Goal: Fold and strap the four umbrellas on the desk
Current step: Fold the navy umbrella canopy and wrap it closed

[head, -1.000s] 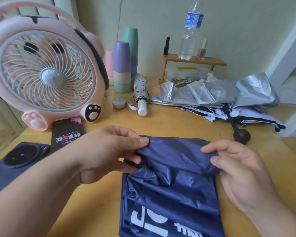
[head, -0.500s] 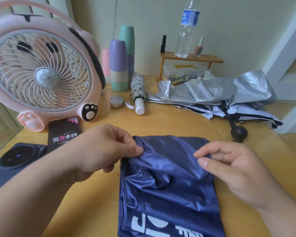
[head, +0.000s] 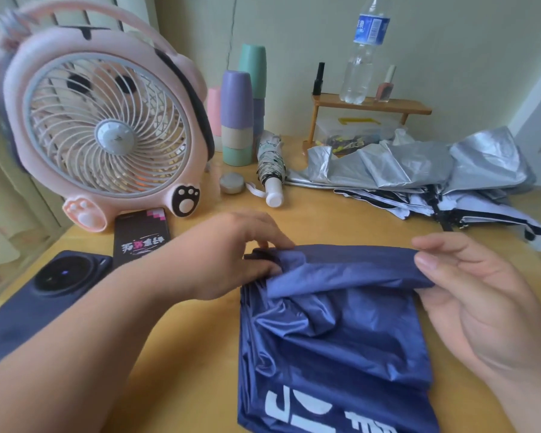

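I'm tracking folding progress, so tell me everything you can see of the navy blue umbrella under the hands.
The navy blue glossy fabric umbrella lies collapsed on the yellow wooden desk, its canopy creased in loose pleats. White characters show near its lower edge, cut off by the frame. Its top flap is folded over; the left hand pinches that fold's left end and the right hand pinches its right end. Shaft, handle and strap are not visible.

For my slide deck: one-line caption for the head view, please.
Left hand and right hand pinch the navy umbrella on the desk.
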`<state>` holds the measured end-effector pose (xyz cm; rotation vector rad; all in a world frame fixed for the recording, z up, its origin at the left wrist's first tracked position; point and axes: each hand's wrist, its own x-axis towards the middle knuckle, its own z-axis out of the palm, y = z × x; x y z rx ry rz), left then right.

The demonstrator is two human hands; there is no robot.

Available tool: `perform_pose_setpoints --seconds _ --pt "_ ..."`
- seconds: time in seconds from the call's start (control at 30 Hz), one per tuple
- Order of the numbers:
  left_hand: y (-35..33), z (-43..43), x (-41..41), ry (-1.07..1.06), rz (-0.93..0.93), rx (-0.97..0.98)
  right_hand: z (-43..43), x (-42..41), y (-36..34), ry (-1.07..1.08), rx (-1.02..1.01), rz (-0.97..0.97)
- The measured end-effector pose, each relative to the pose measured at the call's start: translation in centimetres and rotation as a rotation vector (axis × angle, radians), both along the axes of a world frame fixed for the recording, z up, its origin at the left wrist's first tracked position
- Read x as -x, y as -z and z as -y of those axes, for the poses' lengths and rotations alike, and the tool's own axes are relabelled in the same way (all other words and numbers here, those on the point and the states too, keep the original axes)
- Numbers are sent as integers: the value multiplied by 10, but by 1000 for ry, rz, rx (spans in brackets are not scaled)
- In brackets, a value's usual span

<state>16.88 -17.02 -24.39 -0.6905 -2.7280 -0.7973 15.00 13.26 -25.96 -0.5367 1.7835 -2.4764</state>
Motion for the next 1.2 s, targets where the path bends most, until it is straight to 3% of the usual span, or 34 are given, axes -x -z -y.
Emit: perform_pose_setpoints --seconds 0.23,0.33,0.47,0.57,0.7,0.83,0.97,1.1,1.2 --pt "-10 -16 9 75 -169 23 1 0 -1 26 -10 8" --pt "-7 -22 7 -2 -203 -155 1 2 0 70 31 -4" --pt "-2 -17 4 -88 75 -640 3 6 -1 146 99 -40" --pt "-3 -20 0 -139 147 -614 4 5 -3 97 101 -49" --pt "-9 -28 -10 -204 138 -584 5 0 0 45 -59 -103" --pt "-27 -38 -23 -318 378 -854 7 -5 1 54 -85 -182" --pt "-32 -42 -33 -369 466 -746 7 -7 0 54 -62 -229" --pt "-21 -52 -32 -280 584 -1026 9 -14 -1 11 -139 -248" --pt "-11 -58 -28 -295 526 -1108 9 -16 0 56 -264 -271"
